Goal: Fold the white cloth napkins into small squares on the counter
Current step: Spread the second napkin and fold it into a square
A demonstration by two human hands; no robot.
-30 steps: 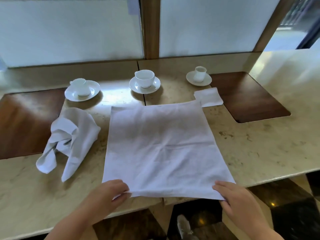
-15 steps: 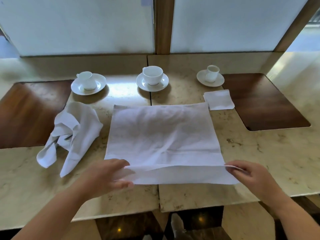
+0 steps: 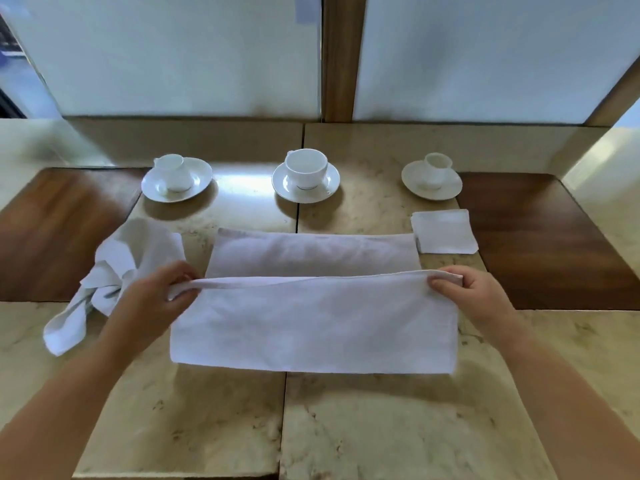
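Observation:
A large white cloth napkin (image 3: 311, 323) lies on the beige marble counter (image 3: 381, 427), its near half lifted and carried over toward the far edge. My left hand (image 3: 162, 296) pinches the left corner of the raised edge, and my right hand (image 3: 471, 292) pinches the right corner. The far part of the napkin still lies flat. A crumpled white napkin (image 3: 117, 268) rests to the left. A small folded white square (image 3: 445, 232) sits at the right, just past the big napkin's far right corner.
Three white cups on saucers stand in a row at the back: left (image 3: 176, 178), middle (image 3: 306, 174), right (image 3: 433, 176). Dark wooden inlays (image 3: 540, 237) flank the counter on both sides. A frosted panel with a wooden post (image 3: 343, 57) rises behind.
Both hands took the napkin's near edge at the counter's front, lifted it and carried it away from me, folding the cloth over itself. The view tilted further down onto the counter.

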